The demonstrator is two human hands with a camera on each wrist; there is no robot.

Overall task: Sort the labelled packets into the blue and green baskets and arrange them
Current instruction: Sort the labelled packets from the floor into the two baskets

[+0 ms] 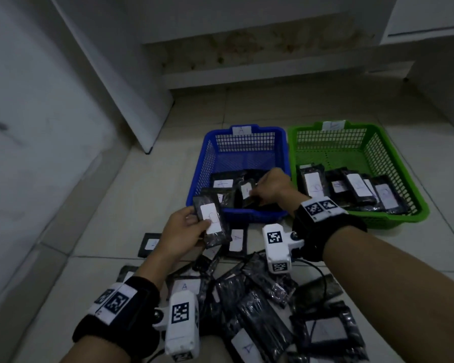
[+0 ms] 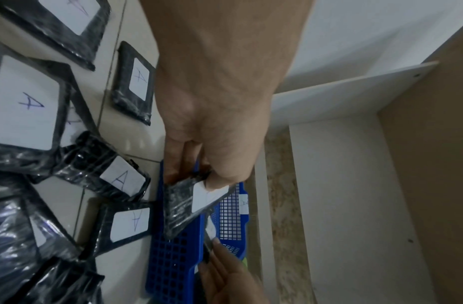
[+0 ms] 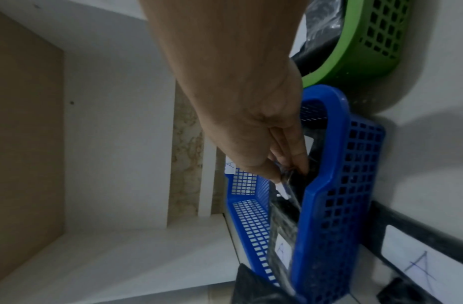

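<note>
My left hand [image 1: 188, 226] [image 2: 199, 174] pinches a black packet [image 1: 212, 221] [image 2: 183, 205] with a white label, held just in front of the blue basket's near rim. My right hand [image 1: 269, 188] [image 3: 282, 164] reaches into the blue basket [image 1: 247, 132] [image 3: 326, 205] and pinches a black labelled packet [image 1: 247, 191] [image 3: 294, 185] that stands on edge among other packets there. The green basket [image 1: 351, 132] [image 3: 355, 51] to the right holds several labelled packets [image 1: 351, 189] lying in a row.
A heap of black packets [image 1: 260, 305] [image 2: 27, 107], many marked A, lies on the tiled floor near me. White cabinet panels [image 1: 116, 74] stand left and behind the baskets. A black cable [image 1: 323, 279] runs over the heap.
</note>
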